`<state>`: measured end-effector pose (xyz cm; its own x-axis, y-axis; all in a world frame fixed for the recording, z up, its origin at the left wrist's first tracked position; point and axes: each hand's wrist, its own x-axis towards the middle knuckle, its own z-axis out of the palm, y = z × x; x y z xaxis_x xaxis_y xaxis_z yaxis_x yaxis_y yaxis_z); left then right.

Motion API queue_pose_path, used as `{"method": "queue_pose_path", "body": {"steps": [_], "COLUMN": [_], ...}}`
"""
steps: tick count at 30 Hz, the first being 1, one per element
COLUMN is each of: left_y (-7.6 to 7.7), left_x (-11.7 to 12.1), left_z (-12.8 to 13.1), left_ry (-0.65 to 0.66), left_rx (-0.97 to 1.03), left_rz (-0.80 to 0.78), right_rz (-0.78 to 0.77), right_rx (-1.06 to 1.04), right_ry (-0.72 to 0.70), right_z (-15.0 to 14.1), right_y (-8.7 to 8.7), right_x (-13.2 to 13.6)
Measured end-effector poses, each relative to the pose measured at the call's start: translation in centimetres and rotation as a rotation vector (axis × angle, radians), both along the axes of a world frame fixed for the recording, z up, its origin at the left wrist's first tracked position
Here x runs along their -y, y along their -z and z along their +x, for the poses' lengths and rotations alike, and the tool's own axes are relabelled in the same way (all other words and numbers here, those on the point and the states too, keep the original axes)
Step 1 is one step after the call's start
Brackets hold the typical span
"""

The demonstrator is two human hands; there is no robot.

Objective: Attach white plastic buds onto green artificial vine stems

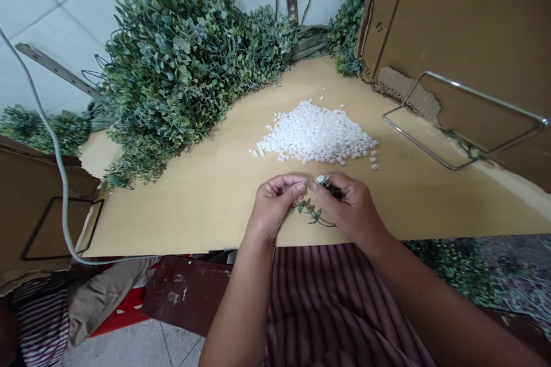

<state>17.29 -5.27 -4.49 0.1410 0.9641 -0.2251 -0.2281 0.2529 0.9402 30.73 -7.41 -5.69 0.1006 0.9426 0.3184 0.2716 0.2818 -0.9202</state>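
In front of me, near the board's front edge, both my hands meet over an artificial leaf sprig (315, 216). My right hand (353, 205) is closed around the sprig's bunched stems, and a small white blossom (321, 179) shows above its thumb. My left hand (275, 202) pinches with thumb and forefinger close beside it; what sits between those fingertips is too small to make out. A leafy strand curves below the hands. Just beyond them lies a heap of small white pieces (318, 132), with several strays around its edges.
A large mound of artificial greenery (181, 63) covers the board's back left. Cardboard boxes stand on both sides, and a wire frame (447, 165) juts over the board (181, 212) at right. A white cable (60, 155) hangs at left. Another person's striped clothing (41, 318) shows lower left.
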Motion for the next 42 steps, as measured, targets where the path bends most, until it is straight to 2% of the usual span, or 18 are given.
{"method": "queue_pose_path", "body": {"steps": [9,42], "left_y": [-0.04,0.07], "left_x": [-0.21,-0.15], "left_z": [-0.19,0.13], "left_ry": [0.010,0.009], "left_rx": [0.028,0.042], "left_rz": [-0.036,-0.010], "right_rz": [0.028,0.055], "right_rx": [0.033,0.047], "right_ry": [-0.016,0.012], "right_z": [0.01,-0.01], "right_y": [0.07,0.03], "right_x": [0.13,0.10]}}
